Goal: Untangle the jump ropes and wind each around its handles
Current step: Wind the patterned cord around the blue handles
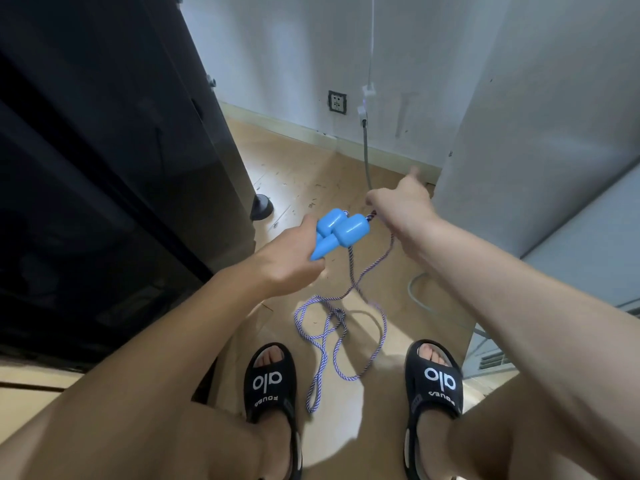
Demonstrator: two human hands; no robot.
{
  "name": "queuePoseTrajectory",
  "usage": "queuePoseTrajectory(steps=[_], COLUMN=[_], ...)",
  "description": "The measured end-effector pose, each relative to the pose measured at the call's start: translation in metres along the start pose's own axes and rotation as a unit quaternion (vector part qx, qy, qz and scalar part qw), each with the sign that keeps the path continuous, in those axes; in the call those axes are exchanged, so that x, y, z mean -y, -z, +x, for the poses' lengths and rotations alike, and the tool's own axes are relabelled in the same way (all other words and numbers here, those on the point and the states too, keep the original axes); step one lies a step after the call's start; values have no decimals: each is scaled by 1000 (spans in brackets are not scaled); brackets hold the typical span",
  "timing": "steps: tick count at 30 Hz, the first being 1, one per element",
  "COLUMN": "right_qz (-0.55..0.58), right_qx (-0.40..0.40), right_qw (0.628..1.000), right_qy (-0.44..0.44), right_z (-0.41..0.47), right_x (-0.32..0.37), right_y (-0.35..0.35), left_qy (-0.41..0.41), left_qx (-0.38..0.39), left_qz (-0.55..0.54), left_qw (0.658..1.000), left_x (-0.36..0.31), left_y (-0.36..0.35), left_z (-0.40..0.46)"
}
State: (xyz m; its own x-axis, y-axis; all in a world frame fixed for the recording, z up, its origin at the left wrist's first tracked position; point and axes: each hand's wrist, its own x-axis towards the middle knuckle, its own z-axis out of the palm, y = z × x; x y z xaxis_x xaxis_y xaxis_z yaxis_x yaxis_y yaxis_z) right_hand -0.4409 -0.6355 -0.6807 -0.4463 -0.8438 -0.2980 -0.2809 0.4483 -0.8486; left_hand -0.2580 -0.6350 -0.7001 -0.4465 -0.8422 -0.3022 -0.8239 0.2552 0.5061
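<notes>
Two light-blue jump rope handles (341, 232) lie side by side in my left hand (292, 258), which grips them at their narrow ends. A purple-and-white braided rope (334, 317) runs from the handles down to the floor, where it lies in loose crossing loops between my feet. My right hand (401, 202) pinches the rope just beside the handles' thick ends, with the index finger sticking out. Only one jump rope is in view.
A tall black cabinet (114, 174) stands close on the left with a round black foot (260, 206). A grey appliance (540, 140) fills the right. A grey hose (367, 157) hangs from the wall by a socket (337, 102). My sandalled feet (272, 382) stand on the wooden floor.
</notes>
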Motion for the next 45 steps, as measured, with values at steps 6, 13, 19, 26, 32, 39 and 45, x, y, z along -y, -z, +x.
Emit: queuePoseTrajectory(steps=[6, 13, 19, 26, 32, 39, 45], right_qz=[-172, -150, -121, -89, -57, -15, -201], right_qx=[139, 220, 151, 117, 145, 184, 48], right_qw=[940, 940, 957, 971, 978, 974, 942], right_qy=[261, 214, 218, 189, 136, 129, 265], right_z=[-15, -22, -15, -10, -9, -8, -24], right_x=[2, 3, 4, 5, 3, 0, -7], right_y=[-4, -2, -6, -2, 0, 5, -12], left_qy=[-60, -78, -74, -36, -39, 23, 135], left_qx=[-11, -17, -50, -80, -115, -62, -27], left_qz=[31, 62, 61, 98, 184, -56, -443], left_qw=[998, 995, 994, 991, 976, 996, 886], left_x=[-1, 5, 3, 3, 2, 4, 1], left_y=[9, 14, 16, 23, 26, 34, 29], left_z=[1, 1, -2, -13, -11, -11, -5])
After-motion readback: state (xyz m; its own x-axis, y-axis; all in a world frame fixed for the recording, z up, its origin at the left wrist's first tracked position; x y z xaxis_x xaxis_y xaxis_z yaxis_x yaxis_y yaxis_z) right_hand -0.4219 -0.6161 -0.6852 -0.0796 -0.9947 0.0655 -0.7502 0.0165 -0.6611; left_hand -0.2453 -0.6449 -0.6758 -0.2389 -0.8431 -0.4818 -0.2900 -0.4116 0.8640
